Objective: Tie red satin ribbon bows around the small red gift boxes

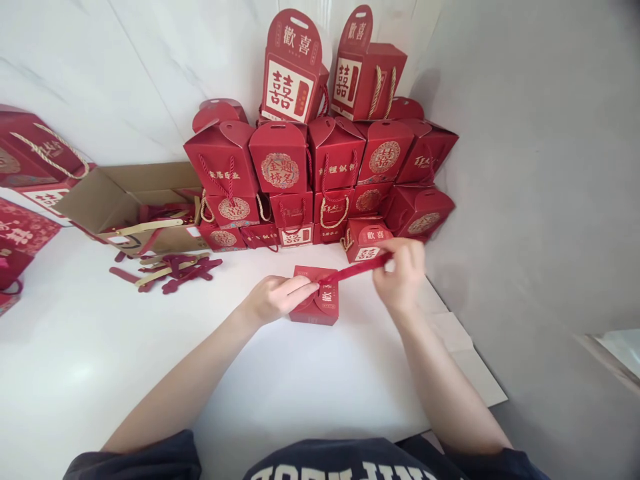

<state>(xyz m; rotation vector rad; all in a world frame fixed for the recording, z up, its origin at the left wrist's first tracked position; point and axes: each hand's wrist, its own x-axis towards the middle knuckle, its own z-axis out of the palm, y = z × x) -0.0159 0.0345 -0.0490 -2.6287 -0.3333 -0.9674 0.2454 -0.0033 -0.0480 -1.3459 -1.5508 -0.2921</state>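
Observation:
A small red gift box with pale lettering on its top sits on the white table in front of me. My left hand pinches at the box's top, where a red ribbon strap meets it. The strap stretches up to the right, and its other end is between the fingers of my right hand, raised above the table. Just behind the right hand stands another small red box with a cord handle, partly covered by the fingers. What exactly the left fingertips grip on the box top is hidden.
Stacked red gift boxes line the wall behind. An open cardboard carton holds more straps, and a pile of red and beige straps lies before it. More red boxes stand far left. A grey wall bounds the right side.

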